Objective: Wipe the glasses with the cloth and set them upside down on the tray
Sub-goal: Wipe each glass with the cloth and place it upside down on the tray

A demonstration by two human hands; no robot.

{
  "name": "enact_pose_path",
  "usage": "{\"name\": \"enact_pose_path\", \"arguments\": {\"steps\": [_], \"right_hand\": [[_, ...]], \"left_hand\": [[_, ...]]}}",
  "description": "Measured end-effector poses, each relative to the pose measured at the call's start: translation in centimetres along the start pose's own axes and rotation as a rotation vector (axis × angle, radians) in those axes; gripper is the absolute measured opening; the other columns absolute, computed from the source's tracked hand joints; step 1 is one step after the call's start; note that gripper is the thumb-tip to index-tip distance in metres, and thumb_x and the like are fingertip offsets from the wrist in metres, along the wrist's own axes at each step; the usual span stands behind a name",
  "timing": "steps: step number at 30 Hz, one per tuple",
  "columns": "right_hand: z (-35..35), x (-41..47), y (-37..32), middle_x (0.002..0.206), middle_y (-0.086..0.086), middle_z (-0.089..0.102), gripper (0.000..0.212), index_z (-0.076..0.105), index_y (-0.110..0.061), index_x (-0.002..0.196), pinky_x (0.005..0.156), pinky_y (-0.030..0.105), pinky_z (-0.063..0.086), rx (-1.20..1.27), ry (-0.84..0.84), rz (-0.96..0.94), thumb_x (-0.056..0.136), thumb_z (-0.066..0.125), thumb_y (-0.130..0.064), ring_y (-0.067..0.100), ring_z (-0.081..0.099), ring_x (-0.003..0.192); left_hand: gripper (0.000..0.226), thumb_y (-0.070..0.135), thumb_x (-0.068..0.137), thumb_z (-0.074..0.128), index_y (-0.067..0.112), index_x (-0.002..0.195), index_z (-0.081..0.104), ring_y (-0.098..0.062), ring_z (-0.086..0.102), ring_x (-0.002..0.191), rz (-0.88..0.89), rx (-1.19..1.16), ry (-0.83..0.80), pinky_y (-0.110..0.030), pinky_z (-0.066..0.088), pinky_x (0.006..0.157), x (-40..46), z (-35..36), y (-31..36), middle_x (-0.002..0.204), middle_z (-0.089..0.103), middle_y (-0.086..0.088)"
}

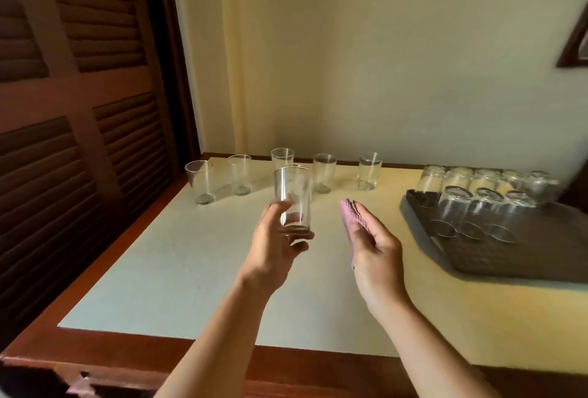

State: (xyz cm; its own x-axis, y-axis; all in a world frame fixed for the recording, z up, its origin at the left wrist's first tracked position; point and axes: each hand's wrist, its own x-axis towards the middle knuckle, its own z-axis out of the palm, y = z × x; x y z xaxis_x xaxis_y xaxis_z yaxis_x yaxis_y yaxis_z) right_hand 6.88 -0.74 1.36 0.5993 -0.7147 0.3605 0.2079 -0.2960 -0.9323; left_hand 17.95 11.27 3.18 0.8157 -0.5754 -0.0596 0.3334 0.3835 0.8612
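Here the left hand (276,248) grips an upright clear glass (293,200) near its base, fingers curled round the lower part, holding it above the middle of the table (178,270). The right hand (372,248) is beside it, palm turned toward the glass, with a folded pink cloth (350,213) lying against its straight fingers; whether the thumb pinches the cloth cannot be told. A clear gap separates the glass from the cloth.

Toward the back edge, close to the wall (381,63), five more upright glasses stand in a loose row: the leftmost glass (199,181) sits near the table's left rim, then a second glass (240,174), a third glass (282,158) set furthest back, a fourth glass (324,172) and a fifth glass (369,171). They stand apart from one another.

At the right, a dark tray (525,257) lies with its near corner cut at an angle, well inside the table's front edge. Upturned glasses (453,206) crowd its far part in two rows, leaving the near part of the tray bare.

The pale tabletop between the hands and the front wooden border is open surface. A louvred wooden door (79,111) runs along the table's left side
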Motion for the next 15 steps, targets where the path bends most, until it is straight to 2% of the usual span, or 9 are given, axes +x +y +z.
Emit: {"name": "enact_pose_path", "arguments": {"steps": [2, 5, 6, 8, 9, 11, 13, 15], "right_hand": [[-2.2, 0.7, -0.4, 0.140, -0.014, 0.063, 0.037, 0.059, -0.026, 0.143, 0.110, 0.034, 0.043, 0.028, 0.085, -0.025, 0.107, 0.054, -0.020, 0.008, 0.059, 0.129], [-4.3, 1.4, -0.8, 0.140, -0.014, 0.063, 0.035, 0.058, -0.038, 0.140, 0.101, 0.034, 0.046, -0.026, 0.122, -0.058, 0.107, 0.054, -0.030, 0.008, 0.059, 0.114], [-4.8, 1.4, -0.9, 0.141, -0.013, 0.062, 0.035, 0.059, -0.039, 0.140, 0.100, 0.030, 0.046, -0.067, 0.112, -0.080, 0.107, 0.053, -0.029, 0.008, 0.058, 0.113], [-5.7, 1.0, -0.9, 0.143, -0.011, 0.060, 0.037, 0.058, -0.030, 0.143, 0.103, 0.013, 0.041, -0.139, 0.104, -0.113, 0.108, 0.051, -0.022, -0.002, 0.056, 0.123], [-6.0, 0.7, -1.1, 0.141, -0.013, 0.060, 0.038, 0.057, -0.027, 0.144, 0.101, 0.006, 0.038, -0.160, 0.111, -0.120, 0.108, 0.051, -0.020, -0.010, 0.054, 0.123], [-6.4, 0.0, -0.9, 0.134, -0.022, 0.059, 0.037, 0.057, -0.025, 0.143, 0.098, 0.000, 0.036, -0.174, 0.119, -0.138, 0.107, 0.051, -0.017, -0.023, 0.050, 0.118], [-6.6, -0.7, -0.4, 0.131, -0.030, 0.055, 0.036, 0.057, -0.027, 0.141, 0.098, 0.000, 0.036, -0.168, 0.098, -0.133, 0.107, 0.052, -0.016, -0.027, 0.047, 0.117], [-6.6, -1.3, 0.2, 0.133, -0.028, 0.057, 0.036, 0.058, -0.029, 0.141, 0.100, 0.003, 0.039, -0.135, 0.078, -0.100, 0.107, 0.052, -0.019, -0.025, 0.049, 0.119]], "left_hand": [[0.050, 0.026, 0.077, 0.075, 0.017, 0.125, 0.062, -0.021, 0.064, 0.071, 0.022, 0.078, -0.089, -0.032, 0.047, 0.066, -0.4, 0.9, -1.6, 0.088, 0.067, 0.000], [0.065, 0.025, 0.070, 0.082, 0.020, 0.132, 0.063, -0.013, 0.062, 0.073, 0.083, 0.181, -0.123, -0.031, 0.047, 0.069, -0.5, 2.6, -3.5, 0.089, 0.073, 0.006], [0.067, 0.025, 0.068, 0.084, 0.021, 0.132, 0.063, -0.012, 0.061, 0.072, 0.085, 0.177, -0.107, -0.031, 0.045, 0.070, -0.3, 3.2, -4.0, 0.090, 0.074, 0.007], [0.068, 0.023, 0.067, 0.085, 0.019, 0.130, 0.062, -0.012, 0.058, 0.072, 0.072, 0.134, -0.079, -0.031, 0.042, 0.072, 0.0, 4.4, -4.9, 0.088, 0.073, 0.008], [0.065, 0.022, 0.068, 0.085, 0.018, 0.128, 0.062, -0.012, 0.057, 0.072, 0.067, 0.096, -0.070, -0.032, 0.041, 0.073, 0.2, 4.8, -5.3, 0.086, 0.072, 0.009], [0.053, 0.022, 0.071, 0.088, 0.020, 0.117, 0.064, -0.012, 0.059, 0.074, 0.049, -0.004, -0.041, -0.034, 0.041, 0.079, 0.3, 5.6, -6.0, 0.084, 0.070, 0.007], [0.037, 0.025, 0.076, 0.089, 0.022, 0.104, 0.065, -0.010, 0.063, 0.076, -0.002, -0.127, -0.008, -0.036, 0.042, 0.087, 0.3, 6.5, -6.2, 0.082, 0.070, 0.006], [0.020, 0.032, 0.080, 0.081, 0.023, 0.093, 0.069, -0.011, 0.063, 0.076, -0.055, -0.240, 0.015, -0.035, 0.044, 0.088, 0.4, 7.6, -6.4, 0.078, 0.069, 0.006]]}}
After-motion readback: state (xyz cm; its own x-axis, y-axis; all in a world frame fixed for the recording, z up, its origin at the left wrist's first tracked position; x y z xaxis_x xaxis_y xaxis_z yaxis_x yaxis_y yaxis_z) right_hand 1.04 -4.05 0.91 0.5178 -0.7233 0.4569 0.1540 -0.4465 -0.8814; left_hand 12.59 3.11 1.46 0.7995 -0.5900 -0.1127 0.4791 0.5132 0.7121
